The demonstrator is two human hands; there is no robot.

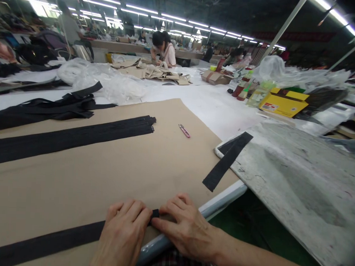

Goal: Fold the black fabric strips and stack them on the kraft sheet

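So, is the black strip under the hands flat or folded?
Flat: the strip lies spread along the paper. The left hand and right hand cover its end; cannot tell there.

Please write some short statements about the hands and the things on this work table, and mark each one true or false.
1. The left hand and the right hand meet at the end of the long black strip. True.
2. The right hand holds the pink snips. False: they lie on the tan paper, apart from both hands.
3. A short black strip lies partly on the tan paper and partly on the grey board. True.
4. The yellow box stands beside the hands. False: it is far back on the right.
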